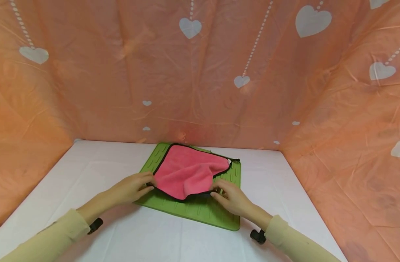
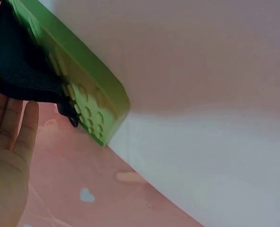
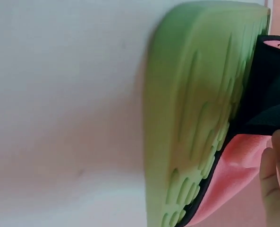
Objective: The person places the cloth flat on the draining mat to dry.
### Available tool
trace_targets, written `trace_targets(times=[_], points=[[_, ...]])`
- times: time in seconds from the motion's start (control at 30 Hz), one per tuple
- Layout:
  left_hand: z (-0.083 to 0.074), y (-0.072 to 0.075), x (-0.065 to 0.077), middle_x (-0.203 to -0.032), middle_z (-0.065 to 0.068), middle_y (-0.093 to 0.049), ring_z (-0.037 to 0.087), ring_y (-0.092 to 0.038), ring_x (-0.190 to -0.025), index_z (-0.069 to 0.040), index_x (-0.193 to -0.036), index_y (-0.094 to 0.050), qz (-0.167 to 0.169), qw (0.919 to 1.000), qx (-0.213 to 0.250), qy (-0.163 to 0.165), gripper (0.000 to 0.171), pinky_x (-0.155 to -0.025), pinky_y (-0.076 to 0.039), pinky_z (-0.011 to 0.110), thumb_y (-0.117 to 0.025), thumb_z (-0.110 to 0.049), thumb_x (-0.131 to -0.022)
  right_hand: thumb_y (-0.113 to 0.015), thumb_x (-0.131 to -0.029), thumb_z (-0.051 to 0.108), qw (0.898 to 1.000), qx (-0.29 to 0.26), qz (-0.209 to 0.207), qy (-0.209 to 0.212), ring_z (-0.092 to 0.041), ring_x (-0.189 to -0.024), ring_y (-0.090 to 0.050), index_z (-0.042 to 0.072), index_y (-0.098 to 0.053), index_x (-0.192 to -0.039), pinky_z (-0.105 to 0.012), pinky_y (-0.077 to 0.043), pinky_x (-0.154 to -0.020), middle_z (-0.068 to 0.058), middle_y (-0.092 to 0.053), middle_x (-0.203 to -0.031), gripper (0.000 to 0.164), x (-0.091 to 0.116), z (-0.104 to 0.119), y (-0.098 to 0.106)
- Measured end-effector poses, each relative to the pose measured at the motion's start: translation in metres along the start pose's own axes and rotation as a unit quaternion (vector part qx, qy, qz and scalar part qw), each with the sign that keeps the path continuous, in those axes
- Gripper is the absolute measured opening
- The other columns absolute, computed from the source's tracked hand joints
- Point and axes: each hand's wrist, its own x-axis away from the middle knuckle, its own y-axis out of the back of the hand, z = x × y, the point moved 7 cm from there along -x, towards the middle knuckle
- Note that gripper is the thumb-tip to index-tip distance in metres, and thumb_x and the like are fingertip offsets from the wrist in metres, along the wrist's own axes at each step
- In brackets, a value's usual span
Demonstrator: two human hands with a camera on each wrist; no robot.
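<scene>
A pink cloth (image 1: 183, 163) with black edging lies rumpled across a green ridged mat (image 1: 190, 211) in the head view. My left hand (image 1: 136, 187) pinches the cloth's near left edge between thumb and fingers. On the near right edge, my right hand (image 1: 232, 198) has the same kind of pinch. Between the hands the near border sags a little. Both wrist views show the cloth's dark underside (image 2: 24, 61) turned up at the edge, raised over the mat's ridges. A small white label (image 1: 229, 161) sits at the far right corner.
The mat stands at an angle on a white-covered table (image 1: 102, 171). An orange curtain (image 1: 167, 87) with pale hearts closes off the back and both sides. Black devices, one at each wrist (image 1: 258, 236), hang under the sleeves.
</scene>
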Motion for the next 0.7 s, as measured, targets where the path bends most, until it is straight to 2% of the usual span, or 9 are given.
trace_targets(times=[0.23,0.4,0.53,0.7], points=[[0.001,0.010,0.009,-0.101,-0.008,-0.065,0.011,-0.065,-0.093,-0.014,-0.103,-0.073,-0.031,0.9993,-0.017,-0.011,0.017,-0.080,-0.059,0.032,-0.075,0.000,-0.093,-0.075,-0.096,0.010,0.999,0.026,0.006,0.018,-0.008,-0.087,-0.059,0.016,-0.070,-0.105,-0.025,-0.054,-0.073,0.007,-0.066,-0.098,0.011,0.015,0.000,0.001],[0.003,0.016,0.017,-0.103,-0.010,-0.066,0.013,-0.066,-0.097,-0.017,-0.102,-0.073,-0.048,0.9983,-0.032,-0.009,0.021,-0.081,-0.059,0.036,-0.076,0.000,-0.091,-0.075,-0.095,0.009,0.998,0.044,0.018,0.040,-0.009,-0.087,-0.061,0.016,-0.072,-0.104,-0.027,-0.055,-0.075,0.006,-0.067,-0.098,0.011,0.024,0.001,-0.002],[0.003,0.017,0.020,-0.102,-0.011,-0.066,0.014,-0.065,-0.097,-0.020,-0.101,-0.073,-0.044,0.9982,-0.037,-0.016,0.022,-0.081,-0.059,0.036,-0.077,-0.001,-0.091,-0.077,-0.094,0.012,0.997,0.059,0.033,0.040,-0.008,-0.090,-0.060,0.016,-0.073,-0.104,-0.027,-0.055,-0.079,0.006,-0.068,-0.101,0.011,0.030,0.000,-0.004],[0.002,0.015,0.023,-0.097,-0.012,-0.067,0.012,-0.063,-0.093,-0.021,-0.097,-0.074,-0.029,0.9980,-0.036,-0.044,0.026,-0.078,-0.058,0.032,-0.080,0.002,-0.087,-0.078,-0.094,0.015,0.995,0.074,0.054,0.029,-0.007,-0.094,-0.061,0.019,-0.074,-0.101,-0.030,-0.056,-0.082,0.010,-0.067,-0.100,0.009,0.036,-0.002,-0.008]])
